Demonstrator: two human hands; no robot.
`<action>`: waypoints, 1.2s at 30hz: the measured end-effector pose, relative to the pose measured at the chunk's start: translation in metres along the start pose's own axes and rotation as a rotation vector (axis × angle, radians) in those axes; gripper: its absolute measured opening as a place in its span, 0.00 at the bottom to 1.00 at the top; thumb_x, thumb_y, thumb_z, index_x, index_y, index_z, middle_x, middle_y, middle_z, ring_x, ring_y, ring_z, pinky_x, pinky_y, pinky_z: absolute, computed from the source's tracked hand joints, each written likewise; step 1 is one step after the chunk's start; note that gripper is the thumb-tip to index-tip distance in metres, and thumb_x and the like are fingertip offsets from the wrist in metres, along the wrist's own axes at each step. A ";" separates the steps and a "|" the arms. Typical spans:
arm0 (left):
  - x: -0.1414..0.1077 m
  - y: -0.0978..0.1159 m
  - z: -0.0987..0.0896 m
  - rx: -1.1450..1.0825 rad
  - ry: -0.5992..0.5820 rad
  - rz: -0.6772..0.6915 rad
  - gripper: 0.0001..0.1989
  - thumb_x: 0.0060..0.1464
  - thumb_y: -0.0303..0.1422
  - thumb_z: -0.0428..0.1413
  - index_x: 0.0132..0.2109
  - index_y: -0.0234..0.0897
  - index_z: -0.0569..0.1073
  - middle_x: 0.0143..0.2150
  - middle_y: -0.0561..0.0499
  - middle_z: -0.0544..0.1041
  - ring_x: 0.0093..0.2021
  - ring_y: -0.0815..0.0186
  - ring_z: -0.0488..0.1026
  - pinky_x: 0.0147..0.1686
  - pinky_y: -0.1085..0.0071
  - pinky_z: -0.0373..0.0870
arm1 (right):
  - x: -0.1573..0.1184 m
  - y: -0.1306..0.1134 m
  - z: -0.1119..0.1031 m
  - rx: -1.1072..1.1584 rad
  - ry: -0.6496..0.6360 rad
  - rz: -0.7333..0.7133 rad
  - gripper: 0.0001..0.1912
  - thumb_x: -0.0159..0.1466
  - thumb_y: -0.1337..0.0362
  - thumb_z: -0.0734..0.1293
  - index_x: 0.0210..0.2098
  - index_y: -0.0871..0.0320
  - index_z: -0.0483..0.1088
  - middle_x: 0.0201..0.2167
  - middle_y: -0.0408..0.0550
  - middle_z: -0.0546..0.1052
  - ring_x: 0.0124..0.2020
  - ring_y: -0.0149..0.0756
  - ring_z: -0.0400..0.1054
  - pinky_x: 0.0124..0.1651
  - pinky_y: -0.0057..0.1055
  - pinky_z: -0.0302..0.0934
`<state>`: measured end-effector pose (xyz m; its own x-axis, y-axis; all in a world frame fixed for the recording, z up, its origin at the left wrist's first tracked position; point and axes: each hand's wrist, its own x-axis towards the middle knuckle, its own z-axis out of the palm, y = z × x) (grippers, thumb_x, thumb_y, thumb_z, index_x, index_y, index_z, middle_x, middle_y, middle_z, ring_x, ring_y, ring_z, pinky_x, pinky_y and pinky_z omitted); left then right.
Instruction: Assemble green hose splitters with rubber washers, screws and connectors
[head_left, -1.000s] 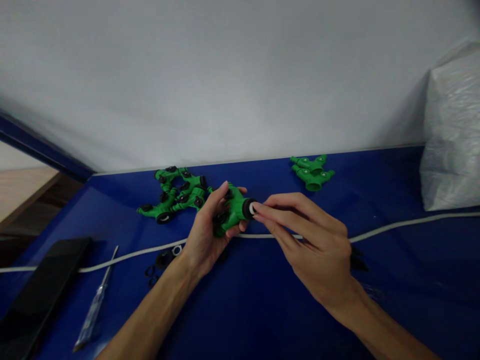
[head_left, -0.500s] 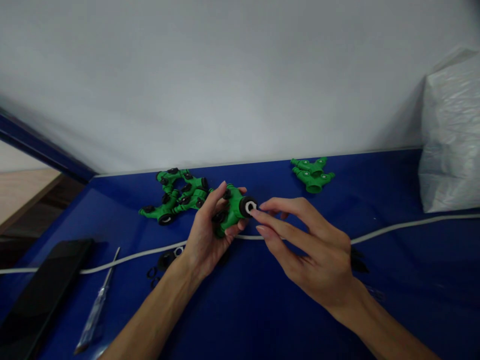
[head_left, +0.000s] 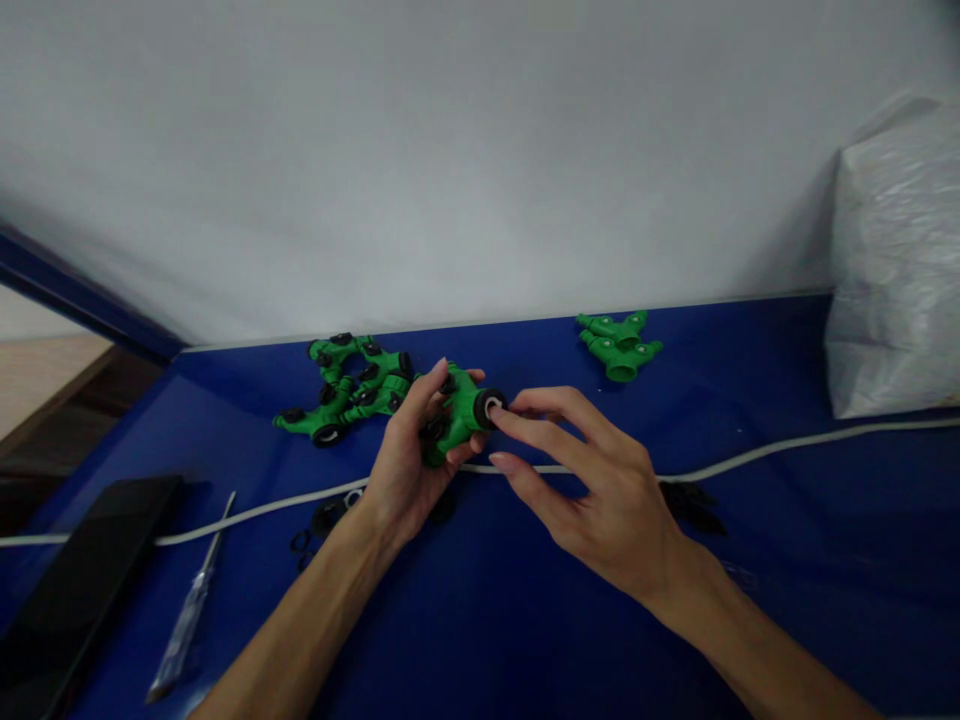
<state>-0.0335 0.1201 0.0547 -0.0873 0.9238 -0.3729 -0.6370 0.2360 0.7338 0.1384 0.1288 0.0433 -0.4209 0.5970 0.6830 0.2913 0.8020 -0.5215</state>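
Note:
My left hand point(head_left: 405, 460) is closed around a green Y-shaped hose splitter point(head_left: 457, 410) with black valve knobs. The black collar point(head_left: 489, 408) on its wide end faces right, and a white ring washer point(head_left: 492, 402) shows in its mouth. One fingertip of my right hand point(head_left: 592, 460) presses into that opening at the washer, while its other fingers are spread and hold nothing visible. Left of my hands lies a cluster of similar green splitters point(head_left: 352, 390) with black knobs. Black rings point(head_left: 301, 542) and other small parts lie partly hidden behind my left wrist.
Two green splitter bodies point(head_left: 619, 345) without knobs lie near the wall. A white cable point(head_left: 750, 462) crosses the blue table point(head_left: 525, 620). At the left are a black phone point(head_left: 90, 580) and a screwdriver point(head_left: 191, 610); at the right, a white plastic bag point(head_left: 896, 270) and black parts point(head_left: 694, 507).
My right hand has shifted left, and its fingertip now reaches into the collar's opening over the washer. The left hand still grips the splitter. The whole view has moved slightly.

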 end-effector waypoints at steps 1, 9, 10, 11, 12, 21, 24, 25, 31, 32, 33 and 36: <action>0.000 0.000 0.000 0.006 -0.002 0.005 0.19 0.53 0.44 0.66 0.41 0.29 0.81 0.26 0.50 0.77 0.16 0.78 0.63 0.13 0.83 0.58 | 0.000 0.000 0.000 0.020 -0.008 0.021 0.12 0.70 0.65 0.68 0.52 0.57 0.77 0.46 0.53 0.78 0.48 0.37 0.76 0.51 0.35 0.74; -0.003 0.001 0.001 0.074 -0.021 0.084 0.21 0.51 0.45 0.67 0.41 0.30 0.81 0.25 0.51 0.77 0.17 0.76 0.65 0.13 0.81 0.57 | 0.000 -0.003 0.004 0.287 -0.034 0.224 0.09 0.70 0.63 0.69 0.49 0.56 0.77 0.41 0.46 0.81 0.40 0.31 0.77 0.46 0.27 0.73; -0.003 0.001 0.001 0.080 -0.023 0.098 0.21 0.51 0.45 0.67 0.41 0.30 0.81 0.25 0.50 0.78 0.17 0.75 0.66 0.14 0.81 0.57 | 0.000 -0.004 0.004 0.302 -0.041 0.248 0.09 0.70 0.63 0.69 0.48 0.57 0.77 0.40 0.45 0.81 0.38 0.30 0.76 0.44 0.25 0.73; -0.002 0.000 0.000 0.085 -0.026 0.111 0.21 0.51 0.46 0.67 0.42 0.30 0.81 0.26 0.50 0.78 0.17 0.75 0.67 0.14 0.81 0.57 | 0.000 -0.004 0.003 0.312 -0.050 0.273 0.08 0.70 0.63 0.69 0.47 0.57 0.77 0.39 0.44 0.81 0.37 0.29 0.76 0.43 0.24 0.72; -0.002 0.000 0.000 0.087 -0.030 0.123 0.21 0.51 0.46 0.67 0.42 0.31 0.80 0.27 0.49 0.79 0.18 0.75 0.67 0.14 0.82 0.57 | 0.001 -0.005 0.003 0.321 -0.057 0.294 0.08 0.69 0.62 0.69 0.46 0.57 0.77 0.38 0.43 0.81 0.36 0.28 0.75 0.42 0.23 0.71; -0.004 -0.001 -0.001 0.118 -0.040 0.154 0.22 0.51 0.47 0.66 0.43 0.33 0.80 0.30 0.49 0.81 0.16 0.76 0.66 0.15 0.80 0.59 | 0.000 -0.007 0.001 0.437 -0.190 0.484 0.09 0.70 0.58 0.68 0.46 0.54 0.75 0.26 0.37 0.76 0.28 0.27 0.72 0.34 0.22 0.66; -0.005 -0.003 0.000 0.125 -0.065 0.163 0.22 0.50 0.48 0.67 0.42 0.33 0.80 0.29 0.50 0.80 0.17 0.75 0.67 0.14 0.81 0.58 | -0.001 -0.007 0.001 0.503 -0.208 0.519 0.09 0.71 0.57 0.67 0.44 0.55 0.74 0.23 0.36 0.74 0.25 0.27 0.70 0.33 0.24 0.65; -0.005 -0.004 0.000 0.131 -0.074 0.168 0.22 0.50 0.48 0.67 0.42 0.33 0.80 0.29 0.50 0.80 0.18 0.74 0.68 0.14 0.81 0.58 | -0.001 -0.007 0.000 0.535 -0.211 0.533 0.09 0.71 0.56 0.67 0.42 0.55 0.73 0.23 0.36 0.74 0.24 0.27 0.69 0.33 0.24 0.65; -0.006 -0.012 -0.001 0.165 -0.123 0.174 0.19 0.55 0.47 0.64 0.43 0.34 0.80 0.31 0.50 0.81 0.22 0.71 0.73 0.15 0.81 0.60 | 0.003 -0.008 -0.001 0.572 -0.212 0.545 0.14 0.71 0.56 0.67 0.31 0.56 0.68 0.23 0.38 0.74 0.25 0.26 0.70 0.32 0.23 0.64; -0.006 -0.012 -0.001 0.149 -0.117 0.165 0.19 0.55 0.46 0.64 0.43 0.34 0.80 0.31 0.50 0.81 0.22 0.72 0.73 0.15 0.81 0.61 | 0.002 -0.008 -0.001 0.527 -0.207 0.517 0.13 0.71 0.56 0.67 0.33 0.56 0.69 0.24 0.38 0.75 0.26 0.26 0.70 0.32 0.23 0.65; -0.006 -0.011 0.000 0.127 -0.108 0.155 0.19 0.54 0.46 0.64 0.43 0.33 0.80 0.31 0.50 0.81 0.22 0.72 0.72 0.15 0.82 0.60 | 0.001 -0.008 -0.001 0.467 -0.199 0.469 0.10 0.71 0.57 0.67 0.36 0.57 0.71 0.25 0.38 0.75 0.26 0.26 0.71 0.33 0.23 0.65; -0.006 -0.005 0.001 0.053 -0.081 0.112 0.20 0.54 0.46 0.64 0.43 0.31 0.80 0.30 0.49 0.80 0.18 0.75 0.68 0.14 0.82 0.59 | -0.004 -0.007 0.002 0.242 -0.138 0.213 0.12 0.71 0.62 0.68 0.52 0.59 0.72 0.29 0.39 0.78 0.28 0.26 0.72 0.37 0.24 0.66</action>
<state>-0.0288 0.1137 0.0535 -0.0918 0.9661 -0.2412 -0.5851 0.1436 0.7981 0.1360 0.1206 0.0433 -0.4895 0.7285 0.4792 0.1794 0.6219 -0.7623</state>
